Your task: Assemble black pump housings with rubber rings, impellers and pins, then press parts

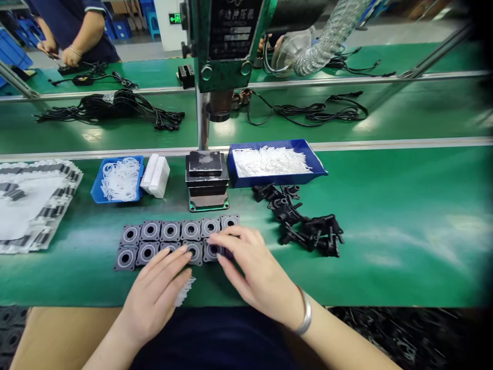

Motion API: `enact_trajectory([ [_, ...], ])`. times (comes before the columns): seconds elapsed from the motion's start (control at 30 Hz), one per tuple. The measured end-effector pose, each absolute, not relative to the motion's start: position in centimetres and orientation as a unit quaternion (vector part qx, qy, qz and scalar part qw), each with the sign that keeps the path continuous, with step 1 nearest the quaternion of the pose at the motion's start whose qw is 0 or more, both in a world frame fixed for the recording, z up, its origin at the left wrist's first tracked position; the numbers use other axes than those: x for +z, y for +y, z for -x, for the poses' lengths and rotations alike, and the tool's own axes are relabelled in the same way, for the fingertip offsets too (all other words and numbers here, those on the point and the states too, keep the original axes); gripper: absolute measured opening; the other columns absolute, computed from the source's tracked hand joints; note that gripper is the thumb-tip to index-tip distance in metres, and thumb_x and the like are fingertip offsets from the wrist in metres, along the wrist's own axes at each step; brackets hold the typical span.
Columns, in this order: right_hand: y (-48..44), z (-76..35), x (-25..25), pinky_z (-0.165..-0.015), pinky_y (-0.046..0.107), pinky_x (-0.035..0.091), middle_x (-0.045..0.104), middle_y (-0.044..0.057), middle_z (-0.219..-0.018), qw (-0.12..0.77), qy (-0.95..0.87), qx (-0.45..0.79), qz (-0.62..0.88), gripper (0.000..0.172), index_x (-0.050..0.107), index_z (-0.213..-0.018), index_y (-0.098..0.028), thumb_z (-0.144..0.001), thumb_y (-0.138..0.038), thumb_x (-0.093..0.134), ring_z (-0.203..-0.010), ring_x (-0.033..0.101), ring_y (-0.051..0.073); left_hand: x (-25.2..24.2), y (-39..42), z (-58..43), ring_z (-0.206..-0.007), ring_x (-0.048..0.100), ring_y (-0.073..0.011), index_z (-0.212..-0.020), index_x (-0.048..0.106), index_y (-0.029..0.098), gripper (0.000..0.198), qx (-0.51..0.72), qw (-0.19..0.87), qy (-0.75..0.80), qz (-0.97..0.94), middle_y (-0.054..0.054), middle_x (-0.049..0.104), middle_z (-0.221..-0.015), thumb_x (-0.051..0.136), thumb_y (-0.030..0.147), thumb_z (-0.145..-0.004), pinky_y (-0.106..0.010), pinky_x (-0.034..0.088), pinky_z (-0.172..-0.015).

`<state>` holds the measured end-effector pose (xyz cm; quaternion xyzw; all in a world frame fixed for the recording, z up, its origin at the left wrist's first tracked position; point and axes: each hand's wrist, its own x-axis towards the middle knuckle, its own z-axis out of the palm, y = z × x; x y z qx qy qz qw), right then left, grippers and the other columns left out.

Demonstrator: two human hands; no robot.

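Note:
Two rows of square black plastic covers (pixel 170 231), with round center holes and pale rings, lie on the green bench before me. Over the front row, my left hand (pixel 156 293) reaches with its fingers stretched out, the tips touching covers. White rings or strips (pixel 185 292) stick out beside its thumb; whether the palm holds them is hidden. My right hand (pixel 246 262), with a silver bracelet on its wrist, has thumb and fingers closed around a front-row cover (pixel 214 251) near the right end. The hand hides the covers beyond it.
Behind the covers stand a press base (pixel 208 180) under the press head (pixel 231 41), a blue tray (pixel 98 191) of white rings, white blocks (pixel 155 176) and a blue bin (pixel 269 180) of white strips. Black plastic fittings (pixel 288 213) lie right. A person (pixel 82 31) works opposite.

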<state>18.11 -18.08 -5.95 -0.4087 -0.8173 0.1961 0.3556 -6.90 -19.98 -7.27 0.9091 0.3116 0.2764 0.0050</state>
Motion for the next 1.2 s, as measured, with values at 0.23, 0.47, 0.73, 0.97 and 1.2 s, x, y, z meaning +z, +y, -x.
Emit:
enact_trajectory([
  [0.23,-18.1,-16.0,-7.0,-0.100,0.053,0.041,0.065,0.012,-0.126,0.275,-0.881,0.136,0.360,0.047,0.045,-0.138,-0.015,-0.092,-0.003,0.044,-0.119,0.052,0.028,-8.1,-20.4,6.4,-0.138,0.049,-0.0259,-0.110,0.067,0.008,0.032,0.255,-0.012,0.295,-0.921,-0.016,0.070,-0.124,0.039,0.005,-0.096,-0.045,0.038,-0.118],
  [0.47,-17.7,-18.3,-5.1,-0.102,0.046,0.041,0.063,0.011,-0.124,0.348,-0.824,0.125,0.430,0.044,0.045,-0.136,-0.017,-0.094,-0.006,0.050,-0.121,0.052,0.024,-7.5,-20.2,6.5,-0.133,0.053,-0.0254,-0.104,0.067,0.010,0.030,0.271,0.003,0.304,-0.913,-0.015,0.071,-0.121,0.040,0.001,-0.094,-0.047,0.038,-0.116],
  [0.73,-18.8,-21.8,-6.9,-0.097,0.043,0.045,0.067,0.008,-0.112,0.375,-0.787,0.129,0.472,0.044,0.048,-0.132,-0.020,-0.092,-0.002,0.050,-0.113,0.054,0.022,-6.4,-19.6,3.5,-0.134,0.052,-0.0276,-0.105,0.067,0.008,0.029,0.291,0.036,0.266,-0.918,-0.018,0.068,-0.126,0.043,-0.001,-0.093,-0.048,0.038,-0.115],
  [0.97,-19.9,-22.2,-7.8,-0.095,0.044,0.045,0.063,0.012,-0.114,0.355,-0.803,0.114,0.465,0.041,0.052,-0.129,-0.015,-0.091,0.000,0.048,-0.113,0.054,0.023,-7.5,-18.8,-0.9,-0.126,0.058,-0.0333,-0.101,0.068,0.008,0.023,0.238,0.009,0.214,-0.948,-0.018,0.068,-0.126,0.046,0.012,-0.097,-0.052,0.047,-0.109],
  [1.2,-19.6,-22.9,-8.5,-0.097,0.046,0.044,0.068,0.011,-0.113,0.357,-0.829,0.091,0.420,0.046,0.050,-0.132,-0.013,-0.089,0.002,0.050,-0.112,0.055,0.024,-8.1,-19.0,-1.0,-0.129,0.056,-0.0325,-0.101,0.068,0.008,0.026,0.235,0.004,0.224,-0.946,-0.016,0.067,-0.128,0.043,0.011,-0.097,-0.052,0.042,-0.113],
])
